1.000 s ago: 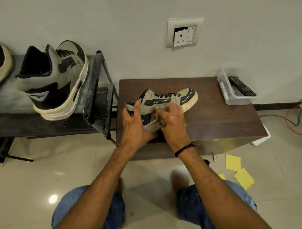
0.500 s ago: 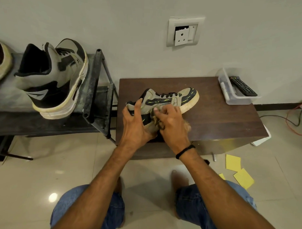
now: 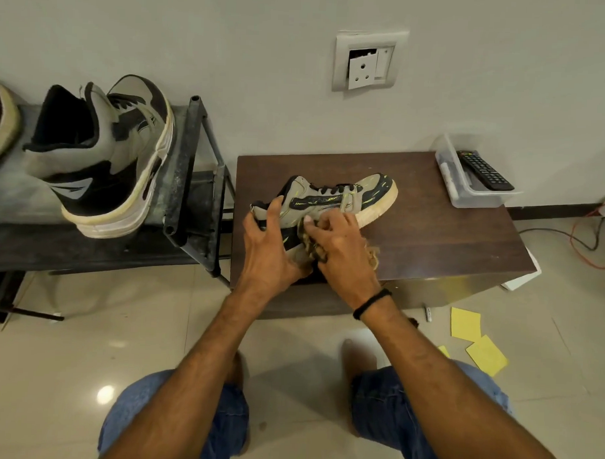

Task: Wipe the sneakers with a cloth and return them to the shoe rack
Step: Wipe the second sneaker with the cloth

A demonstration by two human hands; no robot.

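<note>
Two grips on one sneaker (image 3: pixel 343 200): the left grip (image 3: pixel 269 242) clasps the heel end, thumb lying over the collar. The right grip (image 3: pixel 338 244) is curled round a bunched brown cloth (image 3: pixel 372 255) and presses it on the near side panel just above the midsole. Sneaker lies over the front-left part of the worktop (image 3: pixel 448 241), heel toward the front edge, toe pointing to the middle; whether the heel rests on the wood or is lifted, cannot tell. Second sneaker (image 3: pixel 108 160) stands on the shoe rack (image 3: pixel 186 177) to the left, close to the rack's right end rail. Step in hand, as I judge: wiping the side of the first shoe; return to the rack not yet begun. To do it well: hold the heel firm so the shoe does not skid. Work the cloth in short strokes along the panel toward the toe, then along the pale midsole, which looks soiled. Turn the cloth to a fresh fold as it dirties, and rotate the shoe for the hidden far side. Frayed cloth end hangs loose at the outer side of the right grip; mind the laces.
</note>
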